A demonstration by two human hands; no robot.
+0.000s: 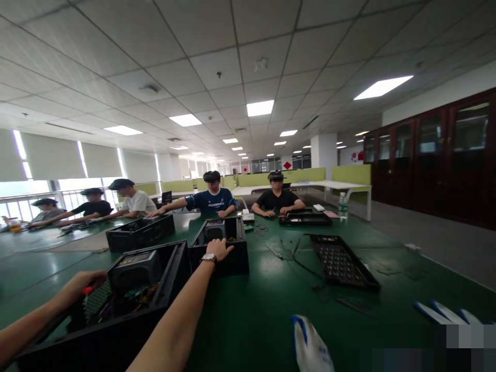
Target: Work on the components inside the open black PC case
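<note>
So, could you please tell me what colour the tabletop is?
Dark green; the tabletop shows best in the head view, the only one.

The surface is dark green with a soft sheen. The open computer case nearest the camera is black, with a dark grey power supply and multicoloured wires inside. The left hand holds something with a red handle. The right hand wears a silver wristwatch and rests on a second black case. A black perforated side panel lies flat. White gloves with blue fingertips show at the bottom edge. Low partitions are lime green; the cabinets are dark reddish brown.
</note>
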